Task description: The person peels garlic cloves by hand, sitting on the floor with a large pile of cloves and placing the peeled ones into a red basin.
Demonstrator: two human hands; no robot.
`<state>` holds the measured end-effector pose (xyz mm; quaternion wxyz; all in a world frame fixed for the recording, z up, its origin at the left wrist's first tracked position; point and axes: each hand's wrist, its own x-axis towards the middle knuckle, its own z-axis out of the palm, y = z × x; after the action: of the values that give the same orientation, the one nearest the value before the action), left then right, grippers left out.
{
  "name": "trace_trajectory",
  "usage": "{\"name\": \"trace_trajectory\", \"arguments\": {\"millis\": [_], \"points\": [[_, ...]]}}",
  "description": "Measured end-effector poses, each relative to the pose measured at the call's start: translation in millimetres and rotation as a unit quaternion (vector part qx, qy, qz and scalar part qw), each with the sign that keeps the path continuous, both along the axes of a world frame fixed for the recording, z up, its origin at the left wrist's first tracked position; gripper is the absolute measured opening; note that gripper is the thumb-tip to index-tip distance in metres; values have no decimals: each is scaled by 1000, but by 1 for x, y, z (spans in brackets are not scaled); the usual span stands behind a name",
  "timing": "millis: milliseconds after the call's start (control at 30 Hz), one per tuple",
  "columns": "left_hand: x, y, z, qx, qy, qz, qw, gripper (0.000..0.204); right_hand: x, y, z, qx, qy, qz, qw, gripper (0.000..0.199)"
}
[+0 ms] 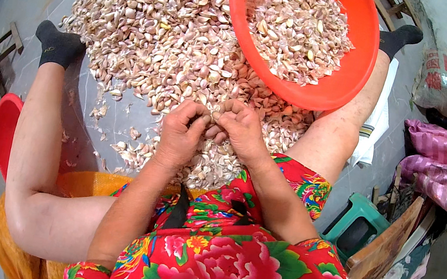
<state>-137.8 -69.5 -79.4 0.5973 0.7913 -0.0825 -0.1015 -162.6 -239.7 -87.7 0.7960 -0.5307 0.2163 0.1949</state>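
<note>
Left hand (181, 132): I see it curled, fingertips pinched, just short of the garlic pile (159, 26) | Right hand (242, 128): curled, fingertips meeting the left's | Forearms: bare, converging toward the pile.

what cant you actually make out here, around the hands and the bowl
- Head view: whatever the left hand and right hand pinch between them is covered by the curled fingertips.
- Orange bowl: its far rim is cut off by the top edge.
- Red basin at the left: mostly hidden behind the leg.
- Garlic pile: single cloves blur toward the fisheye rim.
</note>
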Motion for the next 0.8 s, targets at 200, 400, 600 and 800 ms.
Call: {"name": "trace_trajectory", "arguments": {"millis": [200, 400, 600, 800], "points": [[14, 14, -6, 37, -66, 107, 991, 11, -9, -10, 27, -496, -181, -59, 847, 15], [60, 14, -33, 108, -214, 146, 960, 24, -1, -31, -2, -616, -170, -140, 756, 33], [71, -3, -57, 125, -233, 105, 959, 24, 20, -21, -30, -633, -212, -147, 730, 44], [46, -29, -44, 44, -155, 115, 980, 22, 24, 13, -4, -462, -145, -95, 870, 52]]}}
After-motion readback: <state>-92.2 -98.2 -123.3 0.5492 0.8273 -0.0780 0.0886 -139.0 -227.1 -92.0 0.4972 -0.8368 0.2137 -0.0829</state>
